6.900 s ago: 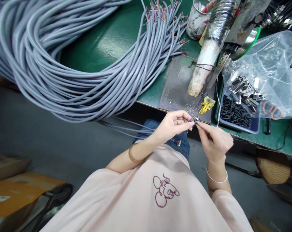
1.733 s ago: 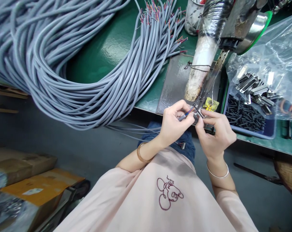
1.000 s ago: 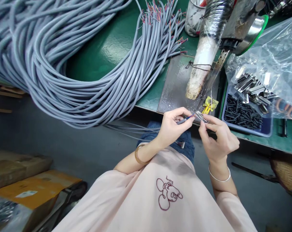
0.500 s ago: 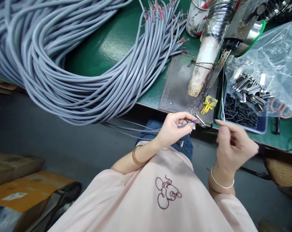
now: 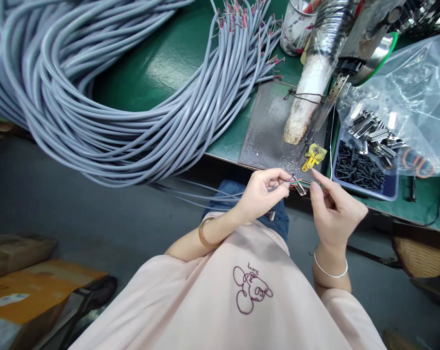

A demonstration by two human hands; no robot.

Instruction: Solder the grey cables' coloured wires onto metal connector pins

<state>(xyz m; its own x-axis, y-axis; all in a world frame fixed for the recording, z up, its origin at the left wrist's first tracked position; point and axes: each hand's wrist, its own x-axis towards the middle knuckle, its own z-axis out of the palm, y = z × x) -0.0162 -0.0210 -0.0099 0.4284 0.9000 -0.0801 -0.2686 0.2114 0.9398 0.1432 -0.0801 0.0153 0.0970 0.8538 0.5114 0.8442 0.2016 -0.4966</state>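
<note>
My left hand [image 5: 260,193] is closed on the end of a thin grey cable [image 5: 277,187]. Its bared coloured wires [image 5: 295,181] lead to a small metal connector [image 5: 300,189] just past my fingertips. My right hand [image 5: 336,211] is close on the right of the connector, thumb and forefinger pinched together. A thin white wire [image 5: 330,141] comes down to that pinch; whether the fingers hold it is unclear. Both hands hover over my lap at the front edge of the green bench [image 5: 161,58].
A big coil of grey cables [image 5: 96,97] with stripped ends covers the bench's left. A dark metal plate [image 5: 267,126] carries a wrapped soldering tool [image 5: 307,97] and a yellow clip [image 5: 313,156]. A blue tray [image 5: 362,170], a plastic bag of metal shells [image 5: 405,97] and a jar [image 5: 295,29] are at right. Cardboard boxes [image 5: 30,287] lie on the floor.
My right hand let go of the connector, swung out to the right, and has come back beside it with fingers pinched. My left hand kept hold of the cable end.
</note>
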